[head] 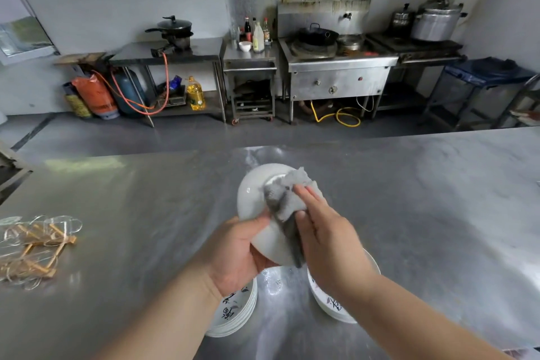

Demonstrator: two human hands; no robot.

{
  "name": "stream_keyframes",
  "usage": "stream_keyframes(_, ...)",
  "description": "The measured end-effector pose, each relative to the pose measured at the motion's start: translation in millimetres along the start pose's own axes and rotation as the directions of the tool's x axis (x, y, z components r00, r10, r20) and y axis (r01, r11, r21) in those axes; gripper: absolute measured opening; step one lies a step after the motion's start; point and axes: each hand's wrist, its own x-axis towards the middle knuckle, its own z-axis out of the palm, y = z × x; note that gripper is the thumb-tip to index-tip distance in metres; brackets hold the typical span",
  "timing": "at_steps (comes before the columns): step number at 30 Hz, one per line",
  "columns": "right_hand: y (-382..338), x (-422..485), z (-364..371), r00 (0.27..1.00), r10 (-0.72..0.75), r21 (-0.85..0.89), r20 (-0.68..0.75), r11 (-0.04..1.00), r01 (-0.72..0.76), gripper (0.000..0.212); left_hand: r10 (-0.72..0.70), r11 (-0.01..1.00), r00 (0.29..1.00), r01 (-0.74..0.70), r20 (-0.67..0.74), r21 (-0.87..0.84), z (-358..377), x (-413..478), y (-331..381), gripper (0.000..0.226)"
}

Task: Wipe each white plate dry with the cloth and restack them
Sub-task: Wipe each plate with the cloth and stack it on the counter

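A white plate (pixel 253 195) is held up above the steel table (pixel 409 213), its underside turned toward me. My left hand (pixel 237 251) grips the plate's near rim from below. My right hand (pixel 327 231) presses a grey cloth (pixel 287 196) flat against the plate's underside with straight fingers. Below my left wrist stands a stack of white plates with black markings (pixel 236 313). A second stack of plates (pixel 330 298) sits under my right forearm, partly hidden.
A bundle of tan sticks in clear wrapping (pixel 32 245) lies at the table's left. Across the floor stand steel counters with a wok stove (pixel 327 47), pots, bottles and gas cylinders (pixel 96 93). A wet patch (pixel 274 283) shines between the two stacks.
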Motion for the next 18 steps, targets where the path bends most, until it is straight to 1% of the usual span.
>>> stream_keyframes(1,-5.1,-0.7,6.9,0.998,-0.049,-0.062,0.042,0.997,0.051,0.055,0.016,0.998,1.0,-0.016,0.005,0.056,3.6,-0.9,-4.1,0.038)
stream_keyframes(2,-8.2,-0.8,10.4,0.986,-0.128,-0.085,0.112,0.987,0.137,0.063,0.036,0.994,0.999,-0.037,0.009,0.098,7.0,-2.8,-6.8,0.041)
stream_keyframes(4,-5.5,7.4,3.8,0.939,-0.247,-0.075,0.239,0.959,0.272,0.068,0.08,0.989,0.997,-0.081,0.011,0.128,8.4,-6.8,-8.4,0.049)
stream_keyframes(5,-1.1,15.2,-3.9,0.922,-0.265,-0.101,0.284,0.948,0.303,0.067,0.1,0.989,0.995,-0.099,0.003,0.113,7.4,-8.2,-7.3,0.053)
stream_keyframes(6,3.8,23.0,-11.5,0.918,-0.241,-0.15,0.314,0.942,0.299,0.065,0.12,0.989,0.993,-0.119,-0.003,0.093,6.0,-9.5,-5.2,0.055)
stream_keyframes(8,9.1,29.5,-23.7,0.937,-0.145,-0.212,0.318,0.952,0.219,0.067,0.149,0.987,0.989,-0.149,-0.007,0.054,1.8,-11.6,0.1,0.058)
stream_keyframes(9,8.6,26.1,-26.4,0.943,-0.131,-0.235,0.307,0.949,0.209,0.068,0.157,0.987,0.988,-0.157,-0.007,0.032,-0.3,-11.9,2.5,0.061)
stream_keyframes(10,5.9,18.9,-26.1,0.941,-0.161,-0.254,0.298,0.937,0.241,0.071,0.157,0.988,0.988,-0.157,-0.006,0.011,-1.9,-12.0,4.1,0.065)
stream_keyframes(11,1.8,7.2,-23.0,0.925,-0.232,-0.256,0.301,0.914,0.313,0.076,0.145,0.989,0.989,-0.145,-0.006,0.004,-2.7,-11.5,4.2,0.068)
stream_keyframes(12,-3.5,-5.6,-17.9,0.895,-0.307,-0.232,0.324,0.891,0.39,0.083,0.128,0.992,0.992,-0.128,-0.006,0.009,-2.8,-11.6,2.5,0.07)
stream_keyframes(13,-7.8,-15.8,-12.5,0.867,-0.355,-0.191,0.35,0.879,0.437,0.087,0.113,0.993,0.994,-0.113,-0.004,0.021,-2.7,-11.5,-1.7,0.069)
stream_keyframes(15,-12.7,-17.9,-6.7,0.851,-0.373,-0.124,0.371,0.888,0.443,0.09,0.076,0.997,0.997,-0.076,0.003,0.026,0.2,-12.2,-13.1,0.069)
stream_keyframes(16,-15.8,-10.2,-7.6,0.858,-0.366,-0.103,0.36,0.898,0.427,0.089,0.069,0.996,0.998,-0.069,0.003,0.047,3.1,-13.1,-16.8,0.068)
stream_keyframes(18,-17.3,11.7,-12.4,0.895,-0.307,-0.146,0.324,0.918,0.368,0.082,0.1,0.988,0.995,-0.1,0.007,0.115,6.7,-13.6,-18.6,0.064)
